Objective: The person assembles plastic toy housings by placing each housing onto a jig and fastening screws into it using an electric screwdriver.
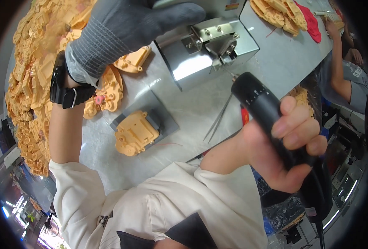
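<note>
As right hand (264, 157) clenches — screwdriver (256, 97) (black), held

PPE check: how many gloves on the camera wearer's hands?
1: a grey glove on the left hand, its fingers partly out of frame. The right hand, gripping a black electric screwdriver, is bare.

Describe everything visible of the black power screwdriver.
The black power screwdriver has a thick, rounded body that looks like plastic, with small pale markings near its front. A thin metal bit projects from the nose; a pale label and a dark cord show toward the rear. It slants, nose toward the upper left, with the bit by the shiny metal box; contact there is unclear. The bare right hand wraps around it. Whether it is running cannot be told.
</note>
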